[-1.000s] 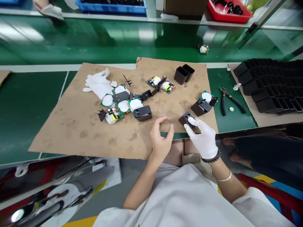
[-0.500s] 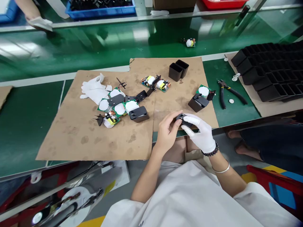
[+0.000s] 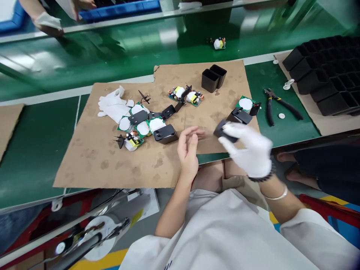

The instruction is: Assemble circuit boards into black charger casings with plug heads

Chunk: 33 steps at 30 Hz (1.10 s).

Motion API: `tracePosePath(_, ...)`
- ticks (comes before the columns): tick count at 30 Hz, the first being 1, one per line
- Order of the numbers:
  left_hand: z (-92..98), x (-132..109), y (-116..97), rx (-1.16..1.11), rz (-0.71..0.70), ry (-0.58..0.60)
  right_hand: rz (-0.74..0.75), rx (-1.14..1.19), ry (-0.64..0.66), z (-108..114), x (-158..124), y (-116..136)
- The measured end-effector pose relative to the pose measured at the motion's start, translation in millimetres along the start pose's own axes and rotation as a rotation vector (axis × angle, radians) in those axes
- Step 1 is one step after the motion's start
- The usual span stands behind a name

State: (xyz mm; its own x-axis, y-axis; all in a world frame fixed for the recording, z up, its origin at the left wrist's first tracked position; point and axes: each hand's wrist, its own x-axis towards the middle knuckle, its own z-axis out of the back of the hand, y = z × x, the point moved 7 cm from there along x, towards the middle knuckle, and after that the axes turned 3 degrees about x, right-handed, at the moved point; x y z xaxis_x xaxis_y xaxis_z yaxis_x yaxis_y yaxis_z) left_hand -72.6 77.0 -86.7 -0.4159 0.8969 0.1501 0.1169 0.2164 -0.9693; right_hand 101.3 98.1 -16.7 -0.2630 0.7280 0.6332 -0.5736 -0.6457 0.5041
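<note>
My bare left hand [image 3: 189, 152] is raised over the cardboard with its fingers apart and nothing in it. My right hand [image 3: 249, 150], in a white glove and blurred by motion, grips a black plug adapter case [image 3: 221, 130]. Just behind that case stands another black adapter [image 3: 241, 116], beside a green circuit board with a white disc [image 3: 245, 104]. To the left of my left hand lies a closed black adapter with prongs [image 3: 165, 134]. Several circuit boards with white pads [image 3: 143, 129] lie close by it.
Two empty black cases [image 3: 210, 80] stand at the back of the cardboard sheet [image 3: 92, 161]. Cutting pliers [image 3: 271, 107] lie right, near rows of black cases [image 3: 323, 78]. A white glove [image 3: 112, 105] lies left. Another person's hand [image 3: 49, 24] shows across the green belt [image 3: 140, 48].
My left hand has let go of the black case and moved slightly left. My right hand has carried the case to the right, toward the standing adapter. The camera view has shifted a little.
</note>
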Motion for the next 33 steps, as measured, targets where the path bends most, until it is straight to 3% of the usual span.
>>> tracePosePath(5,1.9,0.4,3.9,-0.031,0.032,-0.087,-0.315,0.196,0.115,-15.9,-11.7,-21.7)
tracePosePath(8,1.8,0.2,2.6,-0.009,0.007,-0.073,-0.696,0.773,0.02,-12.3,-2.3,-26.3)
tracePosePath(11,1.3,-0.1,1.8,0.007,0.0,-0.044,-1.111,1.429,0.095,-31.3,7.3,-11.0)
tracePosePath(15,0.0,-1.6,0.3,0.073,0.016,-0.009,-1.425,1.844,0.1,-47.3,15.0,5.2)
tracePosePath(21,-6.4,-6.6,-1.5,0.161,-0.005,0.108,-1.485,1.873,0.013,-48.7,14.5,11.5)
tracePosePath(33,-9.2,-6.6,1.3,0.203,0.065,0.141,-1.38,1.738,-0.089,-44.2,18.3,11.2)
